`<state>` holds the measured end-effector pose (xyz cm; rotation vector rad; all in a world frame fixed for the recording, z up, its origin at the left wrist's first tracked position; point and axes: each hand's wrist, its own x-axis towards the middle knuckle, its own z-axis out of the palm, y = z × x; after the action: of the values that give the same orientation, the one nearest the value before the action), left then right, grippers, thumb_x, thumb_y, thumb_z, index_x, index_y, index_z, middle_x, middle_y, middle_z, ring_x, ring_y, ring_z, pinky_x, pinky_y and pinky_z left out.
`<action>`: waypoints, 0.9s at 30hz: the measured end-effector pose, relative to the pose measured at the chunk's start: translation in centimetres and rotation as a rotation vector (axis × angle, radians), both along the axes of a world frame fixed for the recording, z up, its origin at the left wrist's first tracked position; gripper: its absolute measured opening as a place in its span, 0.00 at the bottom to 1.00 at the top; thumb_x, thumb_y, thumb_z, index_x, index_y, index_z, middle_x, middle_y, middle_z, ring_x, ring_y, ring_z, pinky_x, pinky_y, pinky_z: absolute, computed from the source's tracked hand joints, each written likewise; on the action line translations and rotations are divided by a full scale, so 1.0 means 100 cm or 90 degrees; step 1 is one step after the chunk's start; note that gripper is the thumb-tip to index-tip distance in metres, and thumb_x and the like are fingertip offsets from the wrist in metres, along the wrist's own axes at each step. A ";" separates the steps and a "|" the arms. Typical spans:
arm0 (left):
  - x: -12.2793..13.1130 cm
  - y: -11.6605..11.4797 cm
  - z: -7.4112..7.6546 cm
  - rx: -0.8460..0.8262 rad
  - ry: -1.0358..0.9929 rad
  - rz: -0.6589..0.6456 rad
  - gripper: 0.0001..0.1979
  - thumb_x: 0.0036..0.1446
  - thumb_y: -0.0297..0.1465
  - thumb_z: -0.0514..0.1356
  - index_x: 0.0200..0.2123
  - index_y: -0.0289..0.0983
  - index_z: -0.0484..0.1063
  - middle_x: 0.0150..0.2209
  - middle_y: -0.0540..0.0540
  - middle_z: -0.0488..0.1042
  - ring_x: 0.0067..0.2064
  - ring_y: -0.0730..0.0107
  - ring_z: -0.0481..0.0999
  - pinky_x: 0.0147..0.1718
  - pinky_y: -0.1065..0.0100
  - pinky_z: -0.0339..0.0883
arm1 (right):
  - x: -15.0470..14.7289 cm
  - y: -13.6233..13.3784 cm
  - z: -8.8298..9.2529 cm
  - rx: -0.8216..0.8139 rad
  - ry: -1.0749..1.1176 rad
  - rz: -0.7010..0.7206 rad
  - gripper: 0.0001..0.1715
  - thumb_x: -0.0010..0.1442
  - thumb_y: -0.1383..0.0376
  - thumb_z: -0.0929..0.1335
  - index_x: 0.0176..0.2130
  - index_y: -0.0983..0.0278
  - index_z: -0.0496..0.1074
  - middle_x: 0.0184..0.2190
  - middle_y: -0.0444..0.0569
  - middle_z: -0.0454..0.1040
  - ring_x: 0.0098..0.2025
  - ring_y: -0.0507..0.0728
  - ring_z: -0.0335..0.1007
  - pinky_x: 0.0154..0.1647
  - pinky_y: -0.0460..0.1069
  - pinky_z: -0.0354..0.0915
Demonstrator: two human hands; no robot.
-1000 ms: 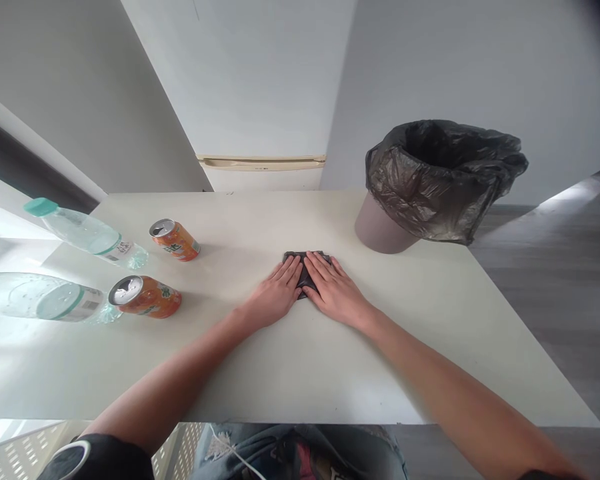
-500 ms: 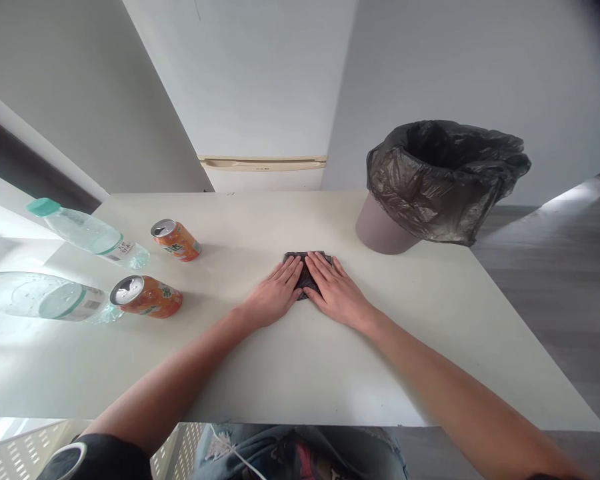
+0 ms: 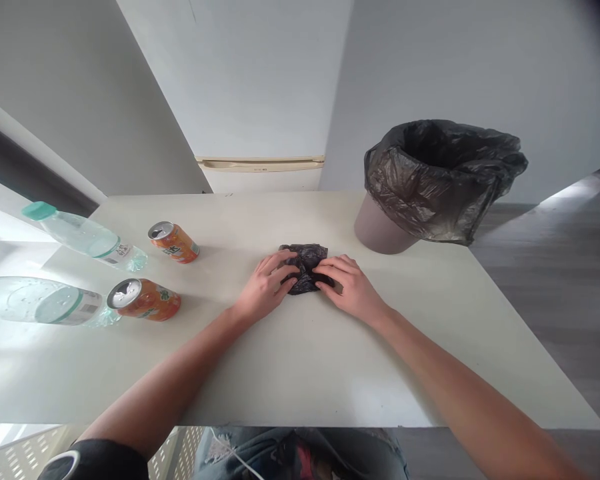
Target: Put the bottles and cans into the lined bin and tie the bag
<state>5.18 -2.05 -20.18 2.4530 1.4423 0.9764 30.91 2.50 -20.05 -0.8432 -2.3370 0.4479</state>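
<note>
A small crumpled black plastic bag (image 3: 307, 283) lies on the table between my two hands. My left hand (image 3: 264, 285) holds the bag's left side, its fingers bent over the top and its thumb at the near edge. My right hand (image 3: 354, 287) has the right side in the same way, fingertips and thumb curled onto the plastic. The middle of the bag shows between my fingertips, loosely folded and wrinkled. Parts of both sides are hidden beneath my fingers.
On the left, two orange soda cans (image 3: 144, 300) stand near two clear plastic bottles with green caps (image 3: 40, 211). A trash bin (image 3: 383, 227) lined with a black bag (image 3: 425, 193) stands at the back right of the white table (image 3: 300, 373). Behind is a fridge (image 3: 250, 80).
My hands were pressed flat on the bag, close together. They have since drawn apart, with fingers curled at its two sides, and more of the bag shows, looser and wider.
</note>
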 end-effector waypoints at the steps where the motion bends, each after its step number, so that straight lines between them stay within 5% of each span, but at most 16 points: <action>1: -0.001 0.000 0.001 0.005 0.007 -0.002 0.10 0.72 0.31 0.56 0.48 0.41 0.78 0.61 0.41 0.75 0.64 0.57 0.74 0.62 0.52 0.68 | 0.000 0.000 0.000 0.001 -0.007 0.015 0.14 0.71 0.62 0.69 0.54 0.60 0.78 0.53 0.54 0.79 0.54 0.65 0.74 0.57 0.64 0.70; 4: -0.005 0.000 0.003 -0.025 0.074 -0.029 0.08 0.71 0.36 0.61 0.46 0.41 0.79 0.53 0.42 0.79 0.52 0.59 0.79 0.55 0.54 0.71 | 0.000 0.001 -0.001 -0.013 -0.041 0.056 0.17 0.69 0.62 0.71 0.56 0.59 0.77 0.56 0.54 0.79 0.57 0.65 0.73 0.60 0.65 0.69; 8: -0.008 0.000 0.002 -0.068 0.146 -0.059 0.15 0.66 0.41 0.65 0.52 0.41 0.76 0.52 0.42 0.80 0.53 0.57 0.80 0.54 0.55 0.69 | -0.001 0.002 -0.003 -0.038 -0.073 0.060 0.21 0.68 0.62 0.72 0.59 0.59 0.75 0.57 0.54 0.78 0.57 0.66 0.74 0.59 0.65 0.70; 14: -0.009 0.001 0.001 -0.016 0.191 -0.038 0.12 0.72 0.34 0.58 0.53 0.40 0.76 0.50 0.42 0.82 0.45 0.60 0.82 0.52 0.56 0.70 | 0.002 0.002 -0.003 -0.051 -0.064 0.035 0.28 0.67 0.67 0.70 0.64 0.59 0.69 0.54 0.54 0.79 0.55 0.63 0.76 0.61 0.63 0.68; 20: -0.007 -0.001 0.005 -0.028 0.097 -0.022 0.12 0.73 0.33 0.54 0.52 0.41 0.74 0.47 0.44 0.83 0.41 0.64 0.82 0.52 0.58 0.70 | 0.002 0.001 -0.001 -0.074 -0.035 0.028 0.24 0.68 0.61 0.70 0.62 0.57 0.72 0.54 0.53 0.81 0.55 0.64 0.77 0.61 0.62 0.69; 27: -0.002 -0.003 0.007 -0.162 -0.117 0.027 0.12 0.72 0.35 0.56 0.54 0.41 0.71 0.43 0.48 0.81 0.40 0.69 0.81 0.42 0.68 0.73 | -0.001 -0.005 0.004 -0.180 0.100 -0.045 0.13 0.69 0.60 0.69 0.52 0.56 0.77 0.45 0.47 0.84 0.46 0.61 0.83 0.54 0.57 0.75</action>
<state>4.98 -2.33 -19.50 2.1051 1.4613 0.9336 30.78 1.99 -19.61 -0.9784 -2.1220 0.7982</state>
